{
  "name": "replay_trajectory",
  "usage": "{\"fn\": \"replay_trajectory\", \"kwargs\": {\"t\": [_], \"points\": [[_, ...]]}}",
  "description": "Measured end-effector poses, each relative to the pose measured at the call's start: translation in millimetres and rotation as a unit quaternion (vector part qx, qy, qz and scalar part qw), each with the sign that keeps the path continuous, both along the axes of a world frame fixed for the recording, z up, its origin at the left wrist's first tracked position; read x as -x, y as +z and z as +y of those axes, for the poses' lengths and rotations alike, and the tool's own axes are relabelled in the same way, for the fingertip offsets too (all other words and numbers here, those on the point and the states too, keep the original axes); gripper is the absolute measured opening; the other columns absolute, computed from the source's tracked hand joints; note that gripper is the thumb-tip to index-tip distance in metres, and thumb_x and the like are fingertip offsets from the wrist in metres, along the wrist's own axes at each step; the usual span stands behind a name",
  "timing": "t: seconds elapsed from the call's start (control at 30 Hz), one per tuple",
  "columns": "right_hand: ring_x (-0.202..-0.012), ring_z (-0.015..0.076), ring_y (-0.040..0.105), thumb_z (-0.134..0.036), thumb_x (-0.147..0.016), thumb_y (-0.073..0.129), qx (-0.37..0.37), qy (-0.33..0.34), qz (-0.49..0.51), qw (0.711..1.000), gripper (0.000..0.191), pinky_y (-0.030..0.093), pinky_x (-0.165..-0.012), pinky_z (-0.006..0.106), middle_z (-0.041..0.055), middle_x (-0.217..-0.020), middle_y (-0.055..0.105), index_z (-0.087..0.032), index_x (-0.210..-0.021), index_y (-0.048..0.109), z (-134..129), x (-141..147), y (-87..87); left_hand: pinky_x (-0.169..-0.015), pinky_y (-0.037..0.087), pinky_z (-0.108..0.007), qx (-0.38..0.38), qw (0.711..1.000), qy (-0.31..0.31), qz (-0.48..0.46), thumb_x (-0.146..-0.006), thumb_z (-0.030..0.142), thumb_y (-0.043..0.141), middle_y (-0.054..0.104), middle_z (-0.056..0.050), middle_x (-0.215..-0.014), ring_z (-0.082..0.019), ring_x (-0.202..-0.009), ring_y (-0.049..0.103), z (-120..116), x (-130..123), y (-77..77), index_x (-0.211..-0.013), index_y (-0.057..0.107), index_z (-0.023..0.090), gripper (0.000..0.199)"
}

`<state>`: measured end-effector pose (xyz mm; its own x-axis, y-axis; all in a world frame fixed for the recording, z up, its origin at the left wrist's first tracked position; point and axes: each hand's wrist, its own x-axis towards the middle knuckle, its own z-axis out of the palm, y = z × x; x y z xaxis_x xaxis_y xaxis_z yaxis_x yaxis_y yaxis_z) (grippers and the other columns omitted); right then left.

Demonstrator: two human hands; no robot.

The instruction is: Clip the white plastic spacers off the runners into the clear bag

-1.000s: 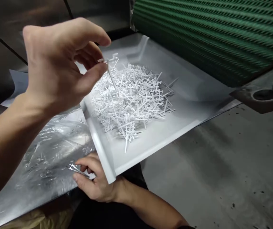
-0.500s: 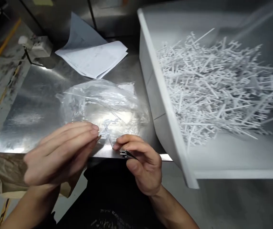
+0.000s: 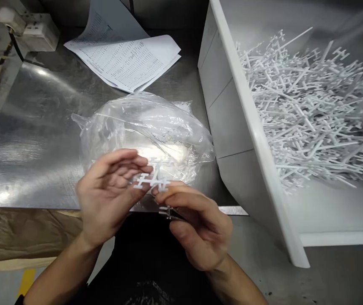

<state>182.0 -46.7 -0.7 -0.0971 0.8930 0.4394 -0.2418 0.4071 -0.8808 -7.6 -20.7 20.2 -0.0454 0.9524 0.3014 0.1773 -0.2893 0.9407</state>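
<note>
A white branched plastic sprue (image 3: 154, 180) with short crossbars is in front of me, above the table's near edge. My left hand (image 3: 113, 190) is curled around its left side, thumb below and fingers above, gripping it. My right hand (image 3: 200, 224) pinches a small metal nail clipper (image 3: 169, 212) between thumb and fingers. Its index fingertip is close to the lower end of the sprue; whether they touch I cannot tell. Just behind both hands, a clear plastic bag (image 3: 149, 114) lies crumpled on the steel table (image 3: 42, 127).
On the right stands a big white bin (image 3: 232, 97) holding a heap of similar white sprues (image 3: 314, 114). Folded printed sheets (image 3: 127, 59) lie at the back. A power socket box (image 3: 40, 36) sits at the back left. Brown paper bag material (image 3: 26, 235) shows below the left edge.
My left hand has turned, its palm side and thumb now showing, and the sprue has swung round with it. The right hand keeps the clipper. The view has shifted a little.
</note>
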Motion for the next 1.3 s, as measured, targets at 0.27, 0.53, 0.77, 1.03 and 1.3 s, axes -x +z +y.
{"fn": "replay_trajectory", "kwargs": {"t": [0.27, 0.53, 0.77, 1.03, 1.3], "points": [[-0.112, 0.0331, 0.087, -0.016, -0.1, 0.08, -0.065, 0.041, -0.053, 0.996, 0.046, 0.075, -0.098, 0.05, 0.012, -0.119, 0.088, -0.025, -0.145, 0.078, 9.5, -5.8, 1.0, -0.073, 0.073, -0.034, 0.08, 0.988, -0.128, -0.041, -0.105, 0.04, 0.085, 0.085, -0.006, -0.1, -0.022, -0.091, 0.084, 2.4, 8.5, 11.1, -0.105, 0.089, 0.03, 0.011], [-0.082, 0.0157, 0.078, -0.02, -0.106, 0.082, 0.11, -0.18, -0.046, 0.976, 0.031, 0.067, -0.08, 0.031, -0.0007, -0.102, 0.085, -0.035, -0.133, 0.084, 10.5, -22.3, -5.1, -0.077, 0.068, -0.028, -0.162, 0.964, -0.111, 0.179, -0.101, 0.006, 0.082, 0.082, 0.001, -0.092, -0.014, -0.085, 0.081, 19.9, 3.6, -3.7, -0.103, 0.078, 0.022, 0.017], [-0.066, 0.0106, 0.062, -0.022, -0.103, 0.084, 0.188, -0.123, -0.111, 0.968, 0.012, 0.055, -0.061, 0.022, -0.0047, -0.079, 0.067, -0.025, -0.114, 0.083, 20.9, -17.3, 14.1, -0.078, 0.068, -0.031, -0.182, 0.938, -0.156, 0.25, -0.103, 0.005, 0.077, 0.078, -0.003, -0.091, -0.015, -0.084, 0.077, 24.8, 7.5, -16.1, -0.101, 0.072, 0.016, 0.012], [-0.066, 0.0111, 0.055, -0.019, -0.102, 0.085, 0.134, -0.104, -0.134, 0.976, 0.017, 0.047, -0.058, 0.028, -0.0048, -0.082, 0.062, -0.024, -0.118, 0.082, 24.0, -14.2, 5.9, -0.08, 0.064, -0.034, -0.227, 0.923, -0.175, 0.257, -0.101, -0.001, 0.075, 0.078, -0.008, -0.1, -0.019, -0.094, 0.076, 21.9, 11.4, -26.0, -0.111, 0.072, 0.012, 0.016], [-0.071, 0.0118, 0.055, -0.013, -0.102, 0.083, 0.11, -0.109, -0.139, 0.978, 0.021, 0.046, -0.063, 0.03, -0.0051, -0.082, 0.061, -0.024, -0.119, 0.08, 23.9, -15.1, 5.4, -0.085, 0.064, -0.033, -0.209, 0.925, -0.183, 0.258, -0.101, -0.001, 0.074, 0.078, -0.009, -0.108, -0.019, -0.102, 0.075, 18.5, 12.3, -24.1, -0.114, 0.074, 0.011, 0.017]]}}
